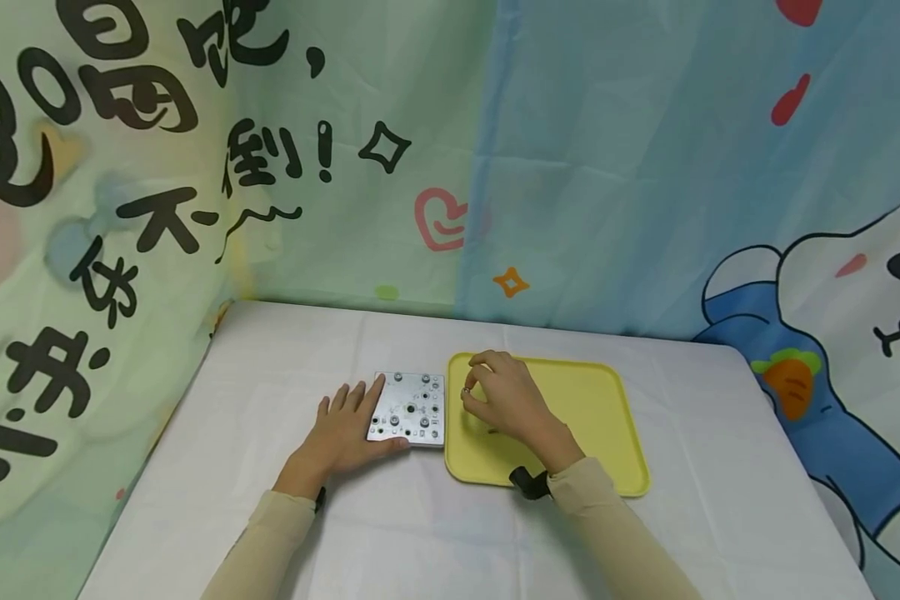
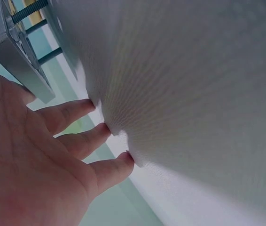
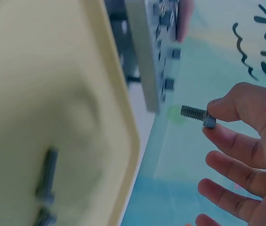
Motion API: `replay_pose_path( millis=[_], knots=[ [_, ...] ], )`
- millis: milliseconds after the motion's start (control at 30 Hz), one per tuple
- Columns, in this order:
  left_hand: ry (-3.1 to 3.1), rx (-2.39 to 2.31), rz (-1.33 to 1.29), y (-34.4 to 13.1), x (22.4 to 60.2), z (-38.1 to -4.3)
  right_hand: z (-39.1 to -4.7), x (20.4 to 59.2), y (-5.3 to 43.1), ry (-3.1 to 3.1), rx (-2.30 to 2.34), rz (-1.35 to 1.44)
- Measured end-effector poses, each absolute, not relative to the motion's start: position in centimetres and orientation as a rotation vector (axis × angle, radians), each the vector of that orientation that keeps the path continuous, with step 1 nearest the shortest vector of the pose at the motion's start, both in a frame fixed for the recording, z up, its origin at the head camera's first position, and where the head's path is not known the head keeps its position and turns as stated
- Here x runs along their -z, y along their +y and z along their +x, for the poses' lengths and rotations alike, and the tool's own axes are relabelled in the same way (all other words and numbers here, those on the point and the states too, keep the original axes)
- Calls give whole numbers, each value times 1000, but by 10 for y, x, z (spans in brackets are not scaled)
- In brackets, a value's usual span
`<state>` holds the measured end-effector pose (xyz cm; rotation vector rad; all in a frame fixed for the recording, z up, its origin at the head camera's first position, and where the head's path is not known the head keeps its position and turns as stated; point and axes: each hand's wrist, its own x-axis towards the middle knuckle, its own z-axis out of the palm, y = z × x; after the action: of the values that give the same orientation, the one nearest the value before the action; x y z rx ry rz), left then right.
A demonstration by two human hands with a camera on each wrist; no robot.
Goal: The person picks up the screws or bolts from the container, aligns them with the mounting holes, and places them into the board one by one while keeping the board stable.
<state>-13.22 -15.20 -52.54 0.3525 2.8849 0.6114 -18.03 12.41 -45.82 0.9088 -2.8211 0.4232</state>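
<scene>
The right hand [image 1: 508, 395] is pinching a socket-head screw [image 3: 209, 122] by its head between thumb and forefinger, the threaded shank sticking out beyond the fingertips and the other three fingers standing apart. That hand is hovering above the left part of a shallow yellow tray [image 1: 585, 408], whose bare floor is stretching out rightward from the wrist. Beneath the right hand, dark screws [image 3: 48, 174] are lying in the tray; one is showing whole though blurred, another is being cut off by the view's edge.

The left hand [image 1: 345, 427] is grasping nothing: its fingers are spreading, the forefinger and thumb resting along the edges of a silver metal plate [image 1: 435, 408], the other fingertips pressing on the white tablecloth [image 1: 435, 533]. The plate is sitting between the hands, just beside the tray, with screw heads [image 1: 394, 421] dotting its top and threaded shanks [image 2: 29, 12] projecting underneath.
</scene>
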Motion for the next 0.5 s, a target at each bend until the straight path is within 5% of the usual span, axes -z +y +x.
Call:
replay_pose_path(
  millis=[500],
  knots=[
    [2885, -612, 353, -153, 524, -133, -180, 464, 76, -2796, -473, 1056]
  ],
)
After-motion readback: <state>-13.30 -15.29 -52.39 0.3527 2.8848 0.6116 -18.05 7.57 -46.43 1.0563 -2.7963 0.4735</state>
